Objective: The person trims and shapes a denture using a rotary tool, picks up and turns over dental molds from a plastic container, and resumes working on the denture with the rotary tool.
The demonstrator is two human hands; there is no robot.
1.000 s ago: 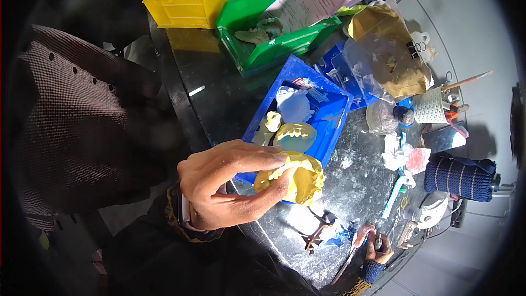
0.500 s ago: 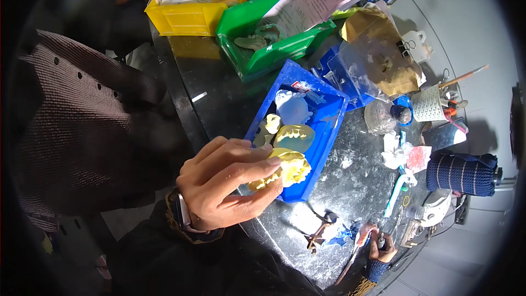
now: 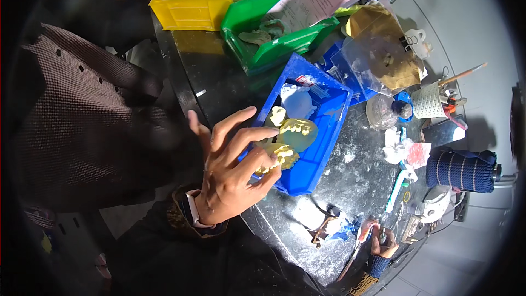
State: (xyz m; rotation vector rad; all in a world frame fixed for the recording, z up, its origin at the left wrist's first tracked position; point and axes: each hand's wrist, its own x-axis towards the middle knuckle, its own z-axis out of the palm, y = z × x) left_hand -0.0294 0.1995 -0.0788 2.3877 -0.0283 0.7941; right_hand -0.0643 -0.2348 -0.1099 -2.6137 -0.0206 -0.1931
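My left hand (image 3: 233, 167), with a watch on its wrist, hangs over the near side of a blue bin (image 3: 308, 172). Its fingers are spread around a yellow dental cast (image 3: 285, 156) lying in the bin; fingertips partly cover the cast. Beside it in the bin are another yellowish dental cast (image 3: 298, 136), a small pale yellow piece (image 3: 278, 115) and a white-blue cast (image 3: 296, 101). At the lower right, my right hand (image 3: 385, 244) is closed on a small silver tool (image 3: 382, 235), whose exact kind is unclear. A pink piece (image 3: 367, 229) is right against its fingers.
A green bin (image 3: 246, 60) with casts and a yellow bin (image 3: 192, 16) stand farther back. A brown articulator-like frame (image 3: 324, 229) and a thin stick (image 3: 350, 262) lie on the dusty black table (image 3: 350, 156). On the right are a white tool cup (image 3: 427, 103) and a glass jar (image 3: 379, 112).
The yellow cast has gone down into the blue bin, and my left hand's fingers have spread from it. My right hand stays about where it was.
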